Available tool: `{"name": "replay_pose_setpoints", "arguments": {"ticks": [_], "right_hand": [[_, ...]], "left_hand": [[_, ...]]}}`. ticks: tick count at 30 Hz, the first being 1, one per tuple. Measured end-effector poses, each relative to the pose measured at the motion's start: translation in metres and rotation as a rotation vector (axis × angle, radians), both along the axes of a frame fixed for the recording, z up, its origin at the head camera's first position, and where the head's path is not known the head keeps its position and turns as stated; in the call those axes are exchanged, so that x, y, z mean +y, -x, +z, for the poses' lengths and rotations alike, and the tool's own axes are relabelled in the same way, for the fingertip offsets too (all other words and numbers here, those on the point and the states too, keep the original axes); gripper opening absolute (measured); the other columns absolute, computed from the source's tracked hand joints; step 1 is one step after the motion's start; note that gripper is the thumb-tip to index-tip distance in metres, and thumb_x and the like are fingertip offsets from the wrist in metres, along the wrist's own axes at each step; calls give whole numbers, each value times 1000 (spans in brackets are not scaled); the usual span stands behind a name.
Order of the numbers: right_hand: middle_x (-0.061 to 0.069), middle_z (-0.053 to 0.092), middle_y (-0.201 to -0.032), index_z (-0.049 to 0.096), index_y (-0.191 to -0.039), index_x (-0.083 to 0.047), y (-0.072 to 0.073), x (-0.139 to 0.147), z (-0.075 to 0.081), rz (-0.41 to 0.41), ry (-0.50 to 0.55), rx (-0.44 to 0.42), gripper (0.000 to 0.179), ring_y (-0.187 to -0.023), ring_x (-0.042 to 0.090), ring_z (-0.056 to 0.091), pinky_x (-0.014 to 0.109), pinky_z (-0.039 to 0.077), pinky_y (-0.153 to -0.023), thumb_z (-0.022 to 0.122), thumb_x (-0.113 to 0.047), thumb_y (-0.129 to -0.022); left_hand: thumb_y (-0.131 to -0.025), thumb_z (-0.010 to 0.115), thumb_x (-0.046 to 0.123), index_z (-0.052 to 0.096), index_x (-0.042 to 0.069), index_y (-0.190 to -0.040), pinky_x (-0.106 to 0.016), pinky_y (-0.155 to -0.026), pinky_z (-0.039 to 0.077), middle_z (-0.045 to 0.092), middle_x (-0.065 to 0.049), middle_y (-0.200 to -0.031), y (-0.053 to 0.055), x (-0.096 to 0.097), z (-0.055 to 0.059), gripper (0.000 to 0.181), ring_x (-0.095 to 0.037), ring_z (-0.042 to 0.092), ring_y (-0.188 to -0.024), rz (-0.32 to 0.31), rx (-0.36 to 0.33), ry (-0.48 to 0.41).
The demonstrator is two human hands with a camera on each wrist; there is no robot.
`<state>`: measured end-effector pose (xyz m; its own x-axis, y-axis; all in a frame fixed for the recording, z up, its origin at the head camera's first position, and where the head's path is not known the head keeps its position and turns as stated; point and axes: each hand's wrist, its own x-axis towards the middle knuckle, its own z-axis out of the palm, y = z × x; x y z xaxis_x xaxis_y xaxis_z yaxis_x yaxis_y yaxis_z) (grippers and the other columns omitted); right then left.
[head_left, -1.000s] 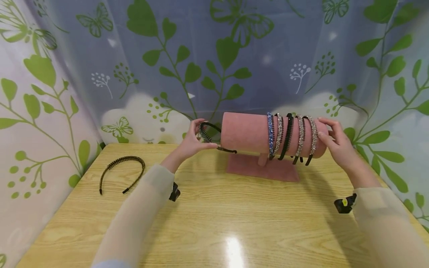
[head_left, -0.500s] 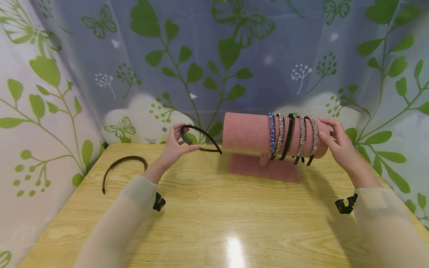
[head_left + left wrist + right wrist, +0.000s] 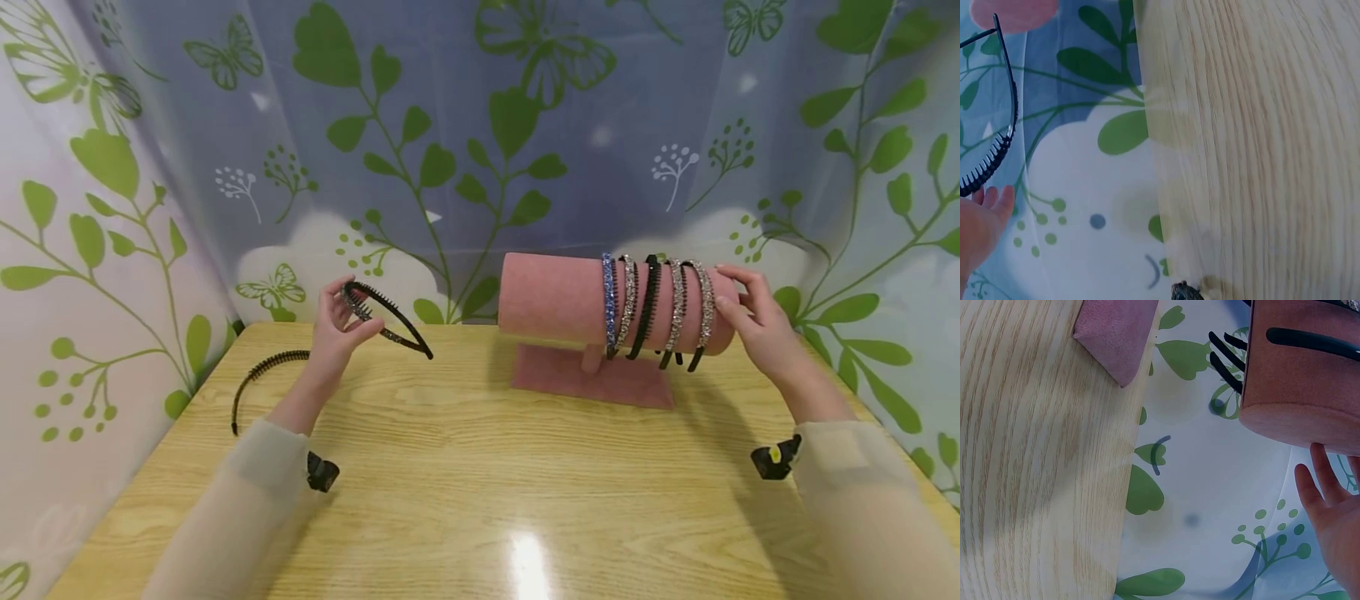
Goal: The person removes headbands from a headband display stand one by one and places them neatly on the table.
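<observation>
A black toothed headband [image 3: 401, 321] with a glittery part is pinched between the thumb and fingers of my left hand [image 3: 333, 333], held up left of the pink headband stand [image 3: 551, 296]. In the left wrist view the same headband [image 3: 1013, 94] shows its teeth pointing inward, with my fingertips under it. My right hand [image 3: 757, 321] rests on the right end of the stand's padded roll, fingers and thumb spread. From the right wrist, fairly straight fingers [image 3: 1321, 472] reach the roll's end. Several headbands circle the roll's right half: one blue glittery [image 3: 608, 300], others silver or black.
Another dark toothed headband [image 3: 258, 375] lies on the wooden table [image 3: 450, 483] at the left, partly hidden behind my left hand. The stand's pink base [image 3: 555, 375] sits near the table's back edge. A patterned curtain [image 3: 420, 83] hangs behind and at both sides.
My left hand has drawn the black headband leftward, from the left end of the roll to well away from it. My right hand stays at the stand's right end.
</observation>
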<state>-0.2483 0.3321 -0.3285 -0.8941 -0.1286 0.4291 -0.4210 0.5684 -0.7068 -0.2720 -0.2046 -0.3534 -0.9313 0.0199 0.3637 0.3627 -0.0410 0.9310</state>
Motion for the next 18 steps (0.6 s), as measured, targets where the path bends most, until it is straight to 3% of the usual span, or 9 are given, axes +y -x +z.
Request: {"name": "replay_pose_setpoints", "arguments": {"ticks": [4,9,18], "right_hand": [[25,35,-141,27,-149,-8,1,0,0,3,1,2,48,-107,-6,40,20,37,-76,42,-20,-105],[25,35,-141,26,-149,-7,2,1,-1,1,2,0,49,-107,-7,39,19,37,-76,42,-19,-105],[26,34,-141,27,-150,-9,1,-1,-1,-6,4,4,48,-107,-5,39,19,37,-77,41,-20,-105]], "left_hand": [[-88,66,-1,27,10,-149,-48,-110,24,33,-15,-141,-6,-6,0,73,-31,31,-135,-14,-5,3],[-89,63,-1,30,15,-150,-52,-104,31,26,-17,-143,-10,-10,-1,72,-33,30,-132,-29,-22,82],[-89,72,17,27,23,-155,-66,-102,26,19,-14,-153,-13,-14,-6,80,-37,20,-136,-82,-14,485]]}}
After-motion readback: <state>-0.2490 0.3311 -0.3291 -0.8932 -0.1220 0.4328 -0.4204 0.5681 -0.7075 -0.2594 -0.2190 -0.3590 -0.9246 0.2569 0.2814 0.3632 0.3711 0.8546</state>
